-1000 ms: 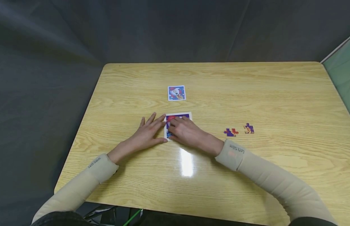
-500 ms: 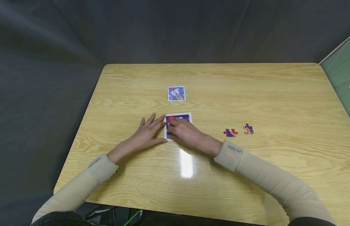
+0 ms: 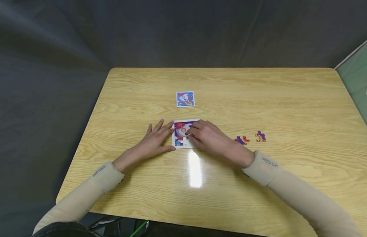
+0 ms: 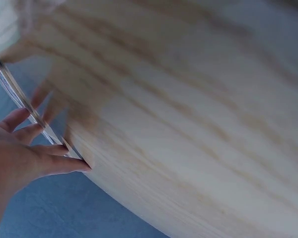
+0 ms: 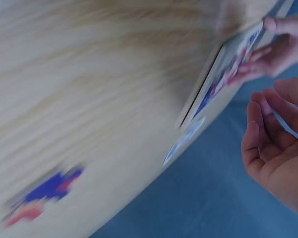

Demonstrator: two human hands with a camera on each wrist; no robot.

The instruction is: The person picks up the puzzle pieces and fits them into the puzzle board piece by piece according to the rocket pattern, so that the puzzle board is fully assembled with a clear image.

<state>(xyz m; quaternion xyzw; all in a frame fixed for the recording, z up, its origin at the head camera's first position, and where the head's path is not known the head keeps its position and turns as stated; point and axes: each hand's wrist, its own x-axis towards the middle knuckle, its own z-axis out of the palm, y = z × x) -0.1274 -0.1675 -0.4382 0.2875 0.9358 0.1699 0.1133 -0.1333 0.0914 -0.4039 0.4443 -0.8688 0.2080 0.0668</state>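
Observation:
A small jigsaw board (image 3: 186, 146) with a white border lies on the table, part of its picture filled in. A pale patch without pieces shows at its lower middle. My left hand (image 3: 154, 140) is spread flat at the board's left side, with thumb and fingertips at its edge. Over the board's right part is my right hand (image 3: 209, 137), hiding that corner. In the right wrist view the right hand (image 5: 283, 153) has loosely curled fingers with nothing between them. To the right lie two jigsaw pieces, a purple-and-red piece (image 3: 242, 140) and a purple-and-yellow piece (image 3: 260, 136).
Beyond the board lies a small square picture card (image 3: 185, 99) with a similar rocket-like image. The wooden table (image 3: 275, 102) meets a dark curtain (image 3: 183, 33) at the back and left. A green panel (image 3: 359, 72) stands at the right.
My right hand has shifted right across the board, uncovering the left and middle of the picture. The left hand has stayed put, and the loose pieces lie where they were.

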